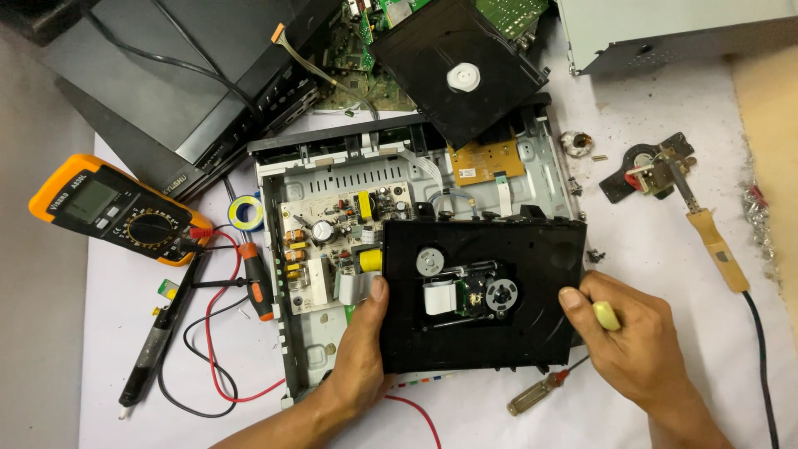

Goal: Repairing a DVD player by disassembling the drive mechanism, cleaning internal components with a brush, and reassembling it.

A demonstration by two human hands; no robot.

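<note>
While the left hand [359, 345] clamps the black drive tray [482, 295] over the open chassis [332, 179], right hand [636, 345] closed on a yellow-handled tool [606, 315]; tray appears light, rigid, mechanism fragile—grip edges.

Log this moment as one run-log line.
left hand: grips black plastic disc-drive tray, left edge | right hand: at tray's right edge, holds small yellow-handled tool | tray: above opened grey metal chassis

Single head view, close, facing steeply down
</note>
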